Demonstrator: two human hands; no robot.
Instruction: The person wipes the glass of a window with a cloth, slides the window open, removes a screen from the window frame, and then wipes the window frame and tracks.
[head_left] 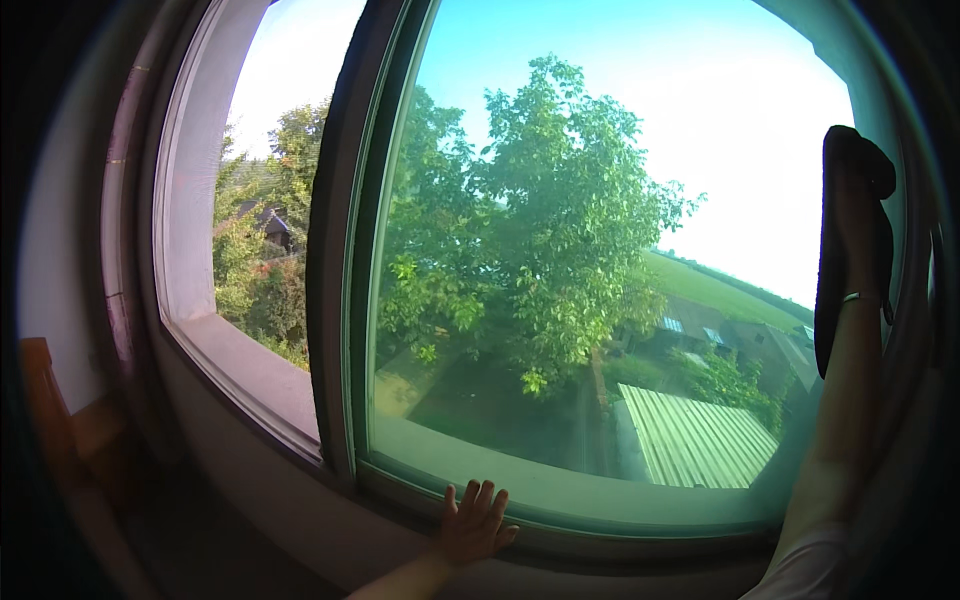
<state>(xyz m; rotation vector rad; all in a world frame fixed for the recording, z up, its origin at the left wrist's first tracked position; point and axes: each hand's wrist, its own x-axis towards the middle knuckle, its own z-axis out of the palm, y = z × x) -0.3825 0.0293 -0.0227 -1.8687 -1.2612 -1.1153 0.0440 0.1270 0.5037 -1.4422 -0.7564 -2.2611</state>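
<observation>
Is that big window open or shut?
The window looks open: on the left, trees show untinted with no pane visible there, while green-tinted glass covers the right.

smooth glass pane, matt cloth, ribbed metal roof

Standing as a see-through, green-tinted window pane, with a long dark cloth upright at its right edge.

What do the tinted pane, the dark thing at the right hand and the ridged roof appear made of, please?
Tinted pane: likely glass, smooth; see-through and green. Dark thing: matte, possibly cloth or foam; no shine shows. Ridged roof: perhaps dull sheet metal; parallel corrugations show.
</observation>
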